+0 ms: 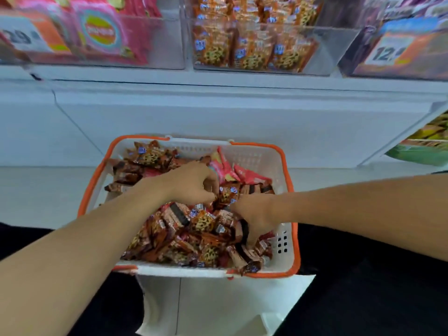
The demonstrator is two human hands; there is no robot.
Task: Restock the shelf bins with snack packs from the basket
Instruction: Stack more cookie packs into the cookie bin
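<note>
Head view showed my left hand's fingers [208, 187] curled, pinching an orange snack pack [228, 195], while my right hand [254, 214] dug its bent fingers into the packs, grip hidden. Both were inside the white basket [286, 238], below the shelf bins [266, 44].

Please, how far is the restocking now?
Done: the clear middle shelf bin already holds some orange-brown snack packs. In hand: the left hand pinches one pack in the white basket with orange rim; the right hand digs into the pile. Left: the basket looks nearly full.
</note>
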